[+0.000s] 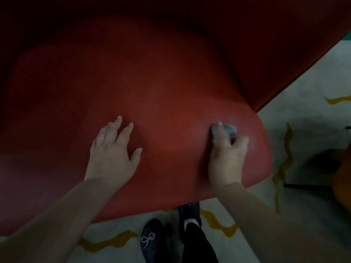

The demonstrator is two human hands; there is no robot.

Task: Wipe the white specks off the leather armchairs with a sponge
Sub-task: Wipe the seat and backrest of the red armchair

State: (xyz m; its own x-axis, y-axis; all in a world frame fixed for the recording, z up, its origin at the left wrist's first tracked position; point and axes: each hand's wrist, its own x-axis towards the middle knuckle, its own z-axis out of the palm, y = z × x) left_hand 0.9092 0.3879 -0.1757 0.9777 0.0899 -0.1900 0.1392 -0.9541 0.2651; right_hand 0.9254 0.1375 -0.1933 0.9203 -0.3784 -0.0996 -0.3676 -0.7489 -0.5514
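A red leather armchair fills most of the view, its seat cushion (pixel 152 95) bulging toward me. My right hand (pixel 227 156) holds a small grey sponge (pixel 228 129) against the seat near its front right corner, one finger stretched over the sponge and the others curled round it. My left hand (pixel 114 150) lies flat on the seat to the left, fingers spread and straight. The dim, blurred picture shows no white specks.
The chair's right arm (pixel 284 54) rises at the upper right. Below the seat edge lies a pale carpet (pixel 307 82) with mustard squiggles. My dark shoes (pixel 152 238) stand close to the chair. A dark object with an orange part (pixel 340 168) sits at the right edge.
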